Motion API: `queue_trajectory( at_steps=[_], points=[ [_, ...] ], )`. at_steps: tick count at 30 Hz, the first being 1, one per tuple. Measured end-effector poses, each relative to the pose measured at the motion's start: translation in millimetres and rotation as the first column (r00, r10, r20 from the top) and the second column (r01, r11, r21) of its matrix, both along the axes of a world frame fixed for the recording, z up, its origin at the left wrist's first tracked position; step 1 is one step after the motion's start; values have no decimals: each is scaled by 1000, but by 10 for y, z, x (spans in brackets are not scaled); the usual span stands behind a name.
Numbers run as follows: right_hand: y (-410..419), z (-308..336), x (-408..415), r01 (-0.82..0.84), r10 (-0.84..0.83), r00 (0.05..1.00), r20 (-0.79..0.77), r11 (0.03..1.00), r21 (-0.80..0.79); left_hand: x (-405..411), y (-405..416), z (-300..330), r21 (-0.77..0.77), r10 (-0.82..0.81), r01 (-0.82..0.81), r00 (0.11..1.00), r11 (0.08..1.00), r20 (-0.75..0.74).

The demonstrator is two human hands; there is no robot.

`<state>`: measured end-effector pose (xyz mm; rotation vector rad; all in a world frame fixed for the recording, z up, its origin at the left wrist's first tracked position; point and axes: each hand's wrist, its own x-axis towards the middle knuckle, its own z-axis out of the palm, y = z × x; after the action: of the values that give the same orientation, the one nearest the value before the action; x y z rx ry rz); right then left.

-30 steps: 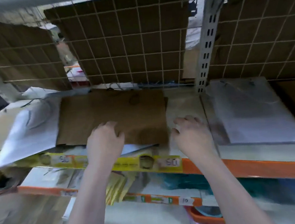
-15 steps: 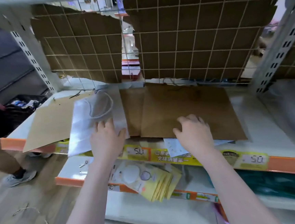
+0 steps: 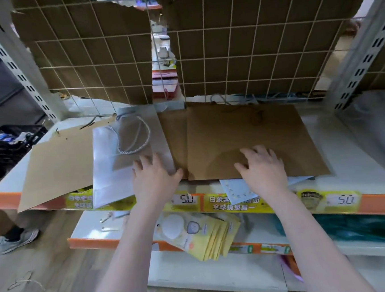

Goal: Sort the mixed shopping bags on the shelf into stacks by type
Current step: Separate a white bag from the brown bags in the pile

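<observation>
1. Your left hand (image 3: 153, 179) lies flat, fingers straight, on the near right corner of the silver bag (image 3: 127, 156); it grips nothing.
2. Your right hand (image 3: 262, 168) lies palm down, fingers spread, on the near edge of the big brown bag (image 3: 251, 136); it grips nothing either.
3. The silver bag lies flat on the shelf (image 3: 355, 152), its rope handle (image 3: 135, 137) looped on top, its near end over the shelf's front edge.
4. The big brown bag lies flat just right of the silver bag. A narrower brown bag (image 3: 174, 135) shows between the two, partly under both.
5. A third brown bag (image 3: 58, 164) lies tilted at the shelf's left end, tucked under the silver bag, one corner past the edge.
6. A pale blue bag (image 3: 237, 189) pokes out from beneath the big brown bag, below your right wrist.
7. A blurred clear-wrapped pile (image 3: 380, 127) sits in the next bay, right of the upright.
8. Yellow price strips (image 3: 326, 200) marked 5.0 run along the shelf front.
9. Yellow packets (image 3: 208, 235) fan out on the lower shelf.
10. A wire grid (image 3: 235, 37) backed with torn cardboard closes the rear.
11. A person's shoe (image 3: 13, 240) stands on the floor at left.
</observation>
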<state>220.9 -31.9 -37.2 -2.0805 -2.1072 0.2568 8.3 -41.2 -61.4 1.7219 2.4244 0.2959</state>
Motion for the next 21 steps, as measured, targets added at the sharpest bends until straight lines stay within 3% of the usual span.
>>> queue_trajectory(
  at_steps=[10,17,21],
  points=[
    [100,57,166,-79,77,996,-43,996,-45,148,77,287,235,-49,42,998,971,25],
    [170,30,267,-125,120,990,-78,991,-50,203,60,128,211,1,5,1000,977,-27],
    [190,13,309,-148,145,987,-75,988,-39,222,71,120,100,69,-69,998,993,5]
  ],
)
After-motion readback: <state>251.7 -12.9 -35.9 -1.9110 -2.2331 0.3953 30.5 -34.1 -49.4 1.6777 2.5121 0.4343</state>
